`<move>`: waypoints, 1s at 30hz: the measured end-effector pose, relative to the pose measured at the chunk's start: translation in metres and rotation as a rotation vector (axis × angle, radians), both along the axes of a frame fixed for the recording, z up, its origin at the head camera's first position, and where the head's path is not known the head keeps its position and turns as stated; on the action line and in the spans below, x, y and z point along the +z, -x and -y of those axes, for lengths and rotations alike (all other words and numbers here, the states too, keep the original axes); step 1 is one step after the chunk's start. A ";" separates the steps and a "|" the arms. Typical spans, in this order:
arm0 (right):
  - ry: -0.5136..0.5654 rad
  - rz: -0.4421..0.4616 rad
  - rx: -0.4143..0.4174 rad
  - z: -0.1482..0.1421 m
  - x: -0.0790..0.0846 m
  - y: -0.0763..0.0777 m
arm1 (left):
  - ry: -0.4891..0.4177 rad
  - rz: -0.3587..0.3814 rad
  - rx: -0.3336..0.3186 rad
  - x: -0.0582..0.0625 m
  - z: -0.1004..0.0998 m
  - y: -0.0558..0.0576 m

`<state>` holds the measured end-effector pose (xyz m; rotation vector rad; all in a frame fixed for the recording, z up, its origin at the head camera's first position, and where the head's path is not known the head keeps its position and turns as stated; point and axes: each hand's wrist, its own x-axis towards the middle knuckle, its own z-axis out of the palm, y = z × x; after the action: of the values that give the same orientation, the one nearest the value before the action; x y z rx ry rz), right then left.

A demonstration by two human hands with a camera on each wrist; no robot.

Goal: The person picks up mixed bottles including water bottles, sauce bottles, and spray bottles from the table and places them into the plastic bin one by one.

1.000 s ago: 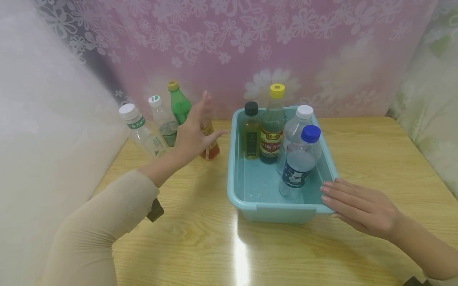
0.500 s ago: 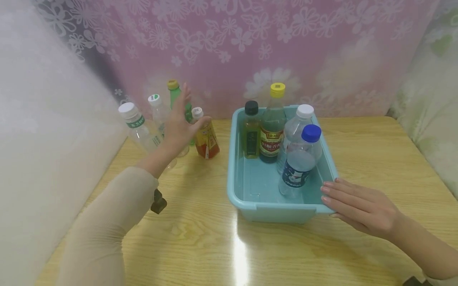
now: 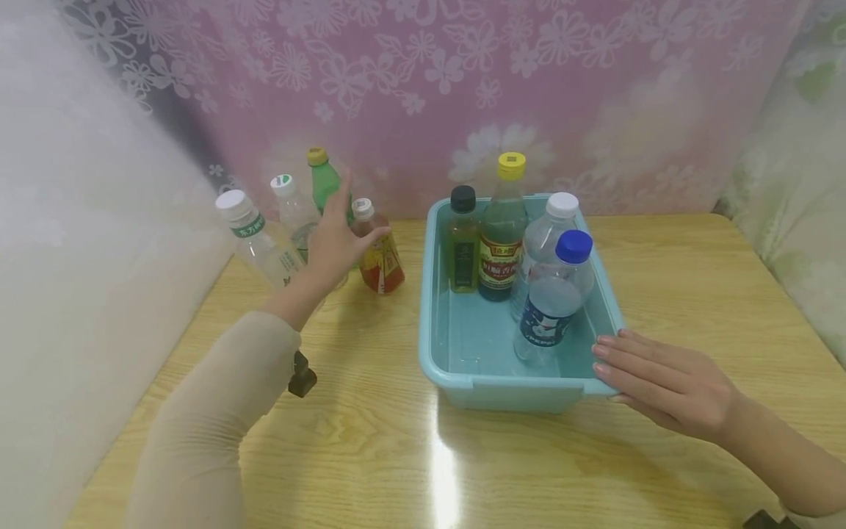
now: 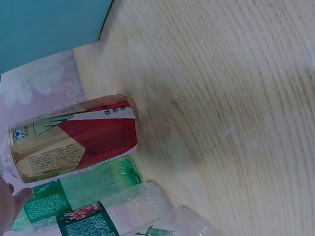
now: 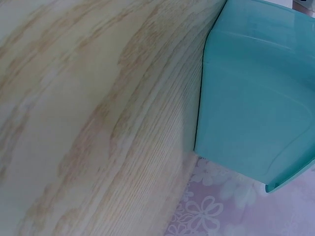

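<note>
My left hand (image 3: 330, 250) has its thumb and fingers spread, holding nothing, in front of a green bottle (image 3: 324, 180) with a yellow cap. Beside the thumb stands a bottle of reddish drink (image 3: 383, 268) with a red and gold label (image 4: 78, 137). Two clear bottles, one with a white-green cap (image 3: 283, 184) and one with a plain white cap (image 3: 233, 204), stand to the left, partly covered by the hand and arm. With straight fingers, my right hand (image 3: 674, 382) rests on the near right corner of a light blue bin (image 3: 429, 316); its thumb is hidden.
Inside the bin are a dark-capped bottle (image 3: 464, 253), a yellow-capped vinegar bottle (image 3: 502, 242), a white-capped clear bottle (image 3: 538, 235) and a blue-capped Pepsi bottle (image 3: 548, 316). The wooden table (image 3: 344, 441) meets a pink floral cloth (image 3: 396, 95) behind.
My left hand has moved left, away from the reddish drink bottle and towards the green one, uncovering the drink bottle's cap and label. My right hand and the bin have stayed put.
</note>
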<state>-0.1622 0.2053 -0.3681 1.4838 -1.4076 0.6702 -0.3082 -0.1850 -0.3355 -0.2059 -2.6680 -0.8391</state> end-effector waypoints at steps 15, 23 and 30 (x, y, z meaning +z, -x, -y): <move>0.040 -0.010 0.021 0.004 0.000 0.000 | 0.033 0.026 -0.030 -0.027 -0.001 0.006; 0.022 0.010 0.025 0.004 0.001 0.000 | -0.015 0.006 -0.029 -0.033 0.001 0.008; -0.048 0.071 0.029 0.002 0.013 -0.002 | -0.018 -0.014 -0.026 -0.033 -0.001 0.007</move>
<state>-0.1601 0.2034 -0.3551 1.5338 -1.4673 0.7179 -0.3156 -0.1838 -0.3690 -0.2413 -2.6494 -0.8654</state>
